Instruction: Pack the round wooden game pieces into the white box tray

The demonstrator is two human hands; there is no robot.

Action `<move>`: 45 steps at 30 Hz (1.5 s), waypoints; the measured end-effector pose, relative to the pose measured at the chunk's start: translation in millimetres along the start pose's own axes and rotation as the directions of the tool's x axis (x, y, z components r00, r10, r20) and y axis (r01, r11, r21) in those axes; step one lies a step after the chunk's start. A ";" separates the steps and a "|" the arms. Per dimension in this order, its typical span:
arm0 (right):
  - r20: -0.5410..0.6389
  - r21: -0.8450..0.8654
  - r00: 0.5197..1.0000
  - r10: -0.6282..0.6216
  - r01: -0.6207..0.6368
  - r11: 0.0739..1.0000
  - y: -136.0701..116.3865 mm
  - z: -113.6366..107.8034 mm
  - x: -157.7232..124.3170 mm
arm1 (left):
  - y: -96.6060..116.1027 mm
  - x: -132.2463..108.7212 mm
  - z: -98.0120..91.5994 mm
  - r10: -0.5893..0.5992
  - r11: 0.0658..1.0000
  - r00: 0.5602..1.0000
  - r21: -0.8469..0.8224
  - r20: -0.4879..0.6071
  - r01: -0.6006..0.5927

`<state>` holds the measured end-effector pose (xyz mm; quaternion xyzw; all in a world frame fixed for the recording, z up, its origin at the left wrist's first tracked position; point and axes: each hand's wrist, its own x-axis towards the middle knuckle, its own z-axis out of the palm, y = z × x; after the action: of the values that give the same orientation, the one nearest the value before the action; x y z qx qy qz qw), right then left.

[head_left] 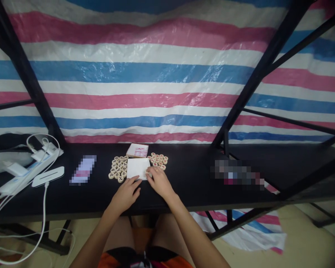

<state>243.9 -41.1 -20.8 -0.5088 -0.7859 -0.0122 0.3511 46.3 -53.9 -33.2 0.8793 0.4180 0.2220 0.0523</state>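
Observation:
A folded white sheet (138, 167) lies on the black table (184, 178) in front of me. My left hand (127, 193) rests at its near left corner, fingers stretched and touching the edge. My right hand (158, 180) lies on its near right corner, fingers curled over the edge. Several round wooden game pieces (118, 169) with dark marks sit in a cluster left of the sheet. Another cluster of pieces (158, 160) with red marks sits to the right. A small pink and white box (137, 150) lies just behind the sheet.
A white power strip (25, 171) with plugs and cables lies at the table's left end, beside a dark bag (5, 143). Black metal frame bars (257, 78) rise on both sides. A striped tarp (156, 74) hangs behind. Two blurred items lie on the table.

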 end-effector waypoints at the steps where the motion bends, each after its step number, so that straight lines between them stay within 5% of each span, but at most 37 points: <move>1: 0.006 0.019 1.000 -0.014 0.014 1.000 -2.9 4.0 0.4 | -0.3 0.2 0.3 0.002 1.000 1.000 0.001 0.000 -0.002; 21: 0.008 -0.106 1.000 0.005 -0.004 0.994 -4.8 5.1 -8.7 | -4.4 0.0 4.0 0.017 0.999 0.999 -0.036 -0.032 -0.018; 28: -0.121 -0.191 0.961 0.250 -0.270 0.944 3.8 4.4 -9.3 | -5.4 -0.9 5.8 0.003 0.998 0.999 -0.057 -0.040 -0.005; 32: -0.101 -0.278 0.926 0.364 -0.377 0.883 6.8 5.6 -10.7 | -3.9 -1.4 3.6 -0.008 0.998 1.000 -0.066 -0.029 0.006; 45: -0.054 -0.353 0.953 0.299 -0.298 0.887 1.4 4.5 -8.8 | -3.2 -3.3 4.4 -0.024 0.998 0.999 -0.066 -0.045 0.021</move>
<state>244.6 -45.7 -29.6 -0.6786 -0.6834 -0.1001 0.2499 44.1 -53.9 -39.2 0.8670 0.4216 0.2552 0.0741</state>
